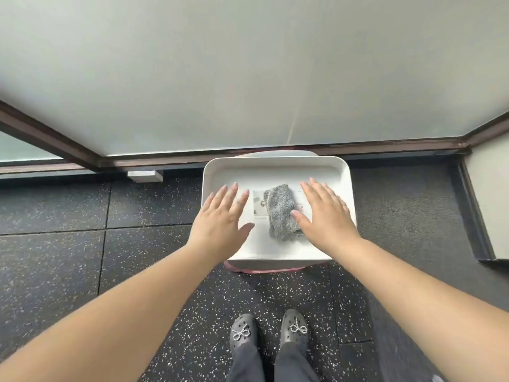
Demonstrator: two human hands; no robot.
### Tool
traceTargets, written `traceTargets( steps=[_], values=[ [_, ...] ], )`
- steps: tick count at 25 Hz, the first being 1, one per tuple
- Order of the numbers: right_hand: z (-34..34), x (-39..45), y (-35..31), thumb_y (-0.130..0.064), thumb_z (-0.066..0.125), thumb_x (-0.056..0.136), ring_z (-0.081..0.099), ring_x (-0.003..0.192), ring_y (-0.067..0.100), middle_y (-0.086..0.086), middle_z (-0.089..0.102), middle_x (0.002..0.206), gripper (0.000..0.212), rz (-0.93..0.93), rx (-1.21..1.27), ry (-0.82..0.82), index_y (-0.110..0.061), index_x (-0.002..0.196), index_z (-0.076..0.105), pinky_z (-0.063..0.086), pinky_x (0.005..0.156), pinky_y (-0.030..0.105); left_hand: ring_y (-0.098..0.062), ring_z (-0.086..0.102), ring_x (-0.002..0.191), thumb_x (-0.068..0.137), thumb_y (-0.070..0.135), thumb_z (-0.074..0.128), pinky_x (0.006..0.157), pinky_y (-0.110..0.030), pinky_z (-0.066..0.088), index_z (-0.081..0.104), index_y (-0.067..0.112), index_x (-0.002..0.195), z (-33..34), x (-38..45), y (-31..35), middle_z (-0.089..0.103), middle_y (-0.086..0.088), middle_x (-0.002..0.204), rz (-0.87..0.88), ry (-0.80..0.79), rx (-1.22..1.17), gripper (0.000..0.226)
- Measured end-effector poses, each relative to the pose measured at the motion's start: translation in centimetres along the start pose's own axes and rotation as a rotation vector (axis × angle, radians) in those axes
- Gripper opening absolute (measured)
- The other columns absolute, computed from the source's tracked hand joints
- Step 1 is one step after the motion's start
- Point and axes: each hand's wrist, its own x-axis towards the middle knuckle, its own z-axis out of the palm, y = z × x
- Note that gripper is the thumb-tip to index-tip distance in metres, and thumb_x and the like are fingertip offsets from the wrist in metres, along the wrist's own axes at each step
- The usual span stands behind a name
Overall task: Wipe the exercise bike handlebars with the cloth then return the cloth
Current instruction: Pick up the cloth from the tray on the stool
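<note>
You are holding your right hand [325, 213] flat, palm down, fingers straight and slightly spread, grasping nothing; its thumb tip is lying at the right edge of the cloth [281, 210], though whether it is actually touching is hard to tell. Your left hand [223, 213] is reaching out the same way, fingers straight and released, hovering over the left part of the tray [275, 166], apart from the cloth.

The cloth is lying between your hands in the middle of the tray. It is grey and fluffy, with a thick pile, folded into a rough, rumpled oblong running away from you, its near end bunching into loose layers. It is partly covering a pale printed card [260, 202] on the tray bottom.

The tray is white, shallow and round-cornered, sitting on something with a pink edge [264, 269], close to the frosted glass wall [248, 64]. Below, your grey shoes [243, 330] with sparkling bows are standing on the black speckled floor [55, 205].
</note>
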Motion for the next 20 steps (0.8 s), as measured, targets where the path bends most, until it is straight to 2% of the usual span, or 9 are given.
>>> traceTargets(
  steps=[3, 6, 9, 11, 14, 20],
  values=[
    [2.6, 1.6, 0.8, -0.048, 0.044, 0.092, 0.005, 0.147, 0.019, -0.004, 0.01, 0.16, 0.066, 0.04, 0.025, -0.009, -0.032, 0.149, 0.014, 0.01, 0.119, 0.042, -0.019, -0.008, 0.146, 0.09, 0.062, 0.027, 0.119, -0.038, 0.0, -0.006, 0.031, 0.149, 3.0, 2.5, 0.5, -0.008, 0.0, 0.159, -0.025, -0.027, -0.025, 0.074],
    [4.6, 2.7, 1.0, -0.046, 0.048, 0.09, 0.019, 0.143, 0.024, 0.001, 0.022, 0.156, 0.066, 0.038, 0.056, 0.041, -0.033, 0.148, 0.02, 0.021, 0.115, 0.042, -0.02, -0.006, 0.146, 0.086, 0.067, 0.032, 0.118, -0.041, 0.008, -0.002, 0.034, 0.148, 5.1, 3.9, 0.6, -0.007, 0.003, 0.159, -0.027, -0.005, -0.059, 0.078],
    [5.6, 3.7, 0.3, -0.043, 0.053, 0.088, 0.031, 0.131, 0.027, 0.007, 0.035, 0.143, 0.062, 0.047, 0.086, 0.113, -0.034, 0.145, 0.029, 0.031, 0.108, 0.041, -0.019, -0.007, 0.146, 0.083, 0.07, 0.035, 0.116, -0.043, 0.015, -0.002, 0.037, 0.147, 6.1, 4.3, 0.1, -0.007, 0.006, 0.159, -0.038, 0.024, -0.079, 0.081],
    [6.2, 4.0, -0.5, -0.048, 0.056, 0.084, 0.035, 0.123, 0.027, 0.006, 0.037, 0.133, 0.063, 0.048, 0.066, 0.131, -0.038, 0.141, 0.033, 0.035, 0.102, 0.04, -0.018, -0.007, 0.146, 0.082, 0.072, 0.035, 0.116, -0.042, 0.016, -0.002, 0.038, 0.146, 6.4, 4.4, 0.1, -0.007, 0.008, 0.159, -0.042, 0.031, -0.089, 0.082],
    [7.0, 4.3, -1.1, -0.056, 0.062, 0.076, 0.036, 0.116, 0.026, 0.004, 0.036, 0.126, 0.069, 0.058, -0.006, 0.131, -0.042, 0.139, 0.035, 0.037, 0.098, 0.039, -0.019, -0.004, 0.146, 0.081, 0.074, 0.035, 0.116, -0.042, 0.018, 0.0, 0.038, 0.147, 6.4, 4.5, 0.1, -0.005, 0.006, 0.159, -0.039, 0.027, -0.087, 0.083],
    [6.9, 5.8, -1.1, -0.041, 0.063, 0.083, 0.044, 0.114, 0.031, 0.01, 0.05, 0.115, 0.058, 0.062, 0.002, 0.09, -0.039, 0.137, 0.04, 0.035, 0.098, 0.039, -0.019, 0.001, 0.146, 0.086, 0.064, 0.042, 0.115, -0.042, 0.022, 0.009, 0.039, 0.147, 5.8, 4.7, -0.4, 0.001, 0.006, 0.159, -0.033, -0.001, -0.119, 0.074]
  ],
)
